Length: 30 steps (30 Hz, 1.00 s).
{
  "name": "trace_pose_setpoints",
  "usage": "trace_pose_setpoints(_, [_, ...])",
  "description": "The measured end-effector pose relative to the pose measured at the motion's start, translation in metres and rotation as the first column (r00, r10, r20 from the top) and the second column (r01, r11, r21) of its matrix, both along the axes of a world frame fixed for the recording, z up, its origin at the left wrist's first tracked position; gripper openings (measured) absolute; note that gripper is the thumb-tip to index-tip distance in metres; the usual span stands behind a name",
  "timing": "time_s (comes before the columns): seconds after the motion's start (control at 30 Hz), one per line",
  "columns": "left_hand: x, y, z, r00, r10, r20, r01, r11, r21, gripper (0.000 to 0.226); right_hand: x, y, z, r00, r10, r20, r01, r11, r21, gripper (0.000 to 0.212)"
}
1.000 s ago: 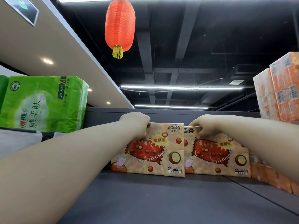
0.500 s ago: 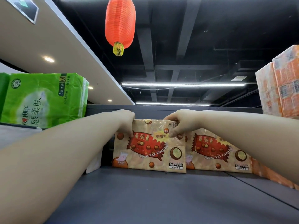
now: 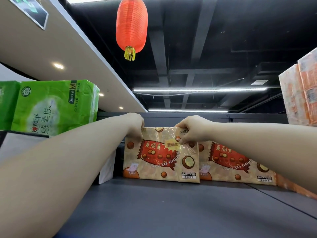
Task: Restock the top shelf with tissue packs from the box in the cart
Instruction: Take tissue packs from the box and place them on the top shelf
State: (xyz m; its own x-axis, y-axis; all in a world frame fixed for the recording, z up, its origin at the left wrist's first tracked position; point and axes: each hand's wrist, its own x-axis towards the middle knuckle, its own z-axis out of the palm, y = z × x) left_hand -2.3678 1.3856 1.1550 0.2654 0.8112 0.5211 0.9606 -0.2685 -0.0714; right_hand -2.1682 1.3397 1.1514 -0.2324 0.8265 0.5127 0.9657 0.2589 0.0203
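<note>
Two tan tissue packs stand upright on the top shelf point(image 3: 171, 212), the left pack point(image 3: 159, 155) pinched at its top corners by left hand point(image 3: 135, 123) and right hand point(image 3: 190, 128) fingers, the right pack point(image 3: 233, 162) touching it; bare shelf suggests more remains.

Dark grey top shelf point(image 3: 154, 212), 2 tan tissue packs point(image 3: 161, 155) upright side by side, green pack point(image 3: 51, 107) left, orange packs point(image 3: 300, 93) right

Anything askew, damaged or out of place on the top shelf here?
Nothing serious. The left brown tissue pack, held at its top corners by the left hand and right hand, sits slightly forward of the right brown tissue pack, overlapping its edge. A white card leans in the gap beside it. No visible damage.
</note>
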Motion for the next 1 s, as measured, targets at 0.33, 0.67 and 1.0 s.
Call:
trace_pose_setpoints(0.33, [0.008, 0.002, 0.001, 0.999, 0.038, 0.01, -0.038, 0.999, -0.012, 0.043, -0.008, 0.011, -0.004, 0.999, 0.027, -0.04, -0.027, 1.0, 0.006, 0.044])
trace_pose_setpoints(0.67, [0.011, -0.003, -0.005, 0.998, -0.046, -0.053, 0.043, 0.997, -0.066, 0.062, -0.001, 0.017, -0.003, 0.968, -0.183, 0.17, 0.177, 0.983, 0.053, 0.052])
trace_pose_setpoints(1.0, [0.011, -0.006, -0.01, 0.995, -0.047, -0.087, 0.032, 0.985, -0.167, 0.077, 0.001, 0.015, -0.007, 0.949, -0.249, 0.195, 0.248, 0.968, 0.031, 0.075])
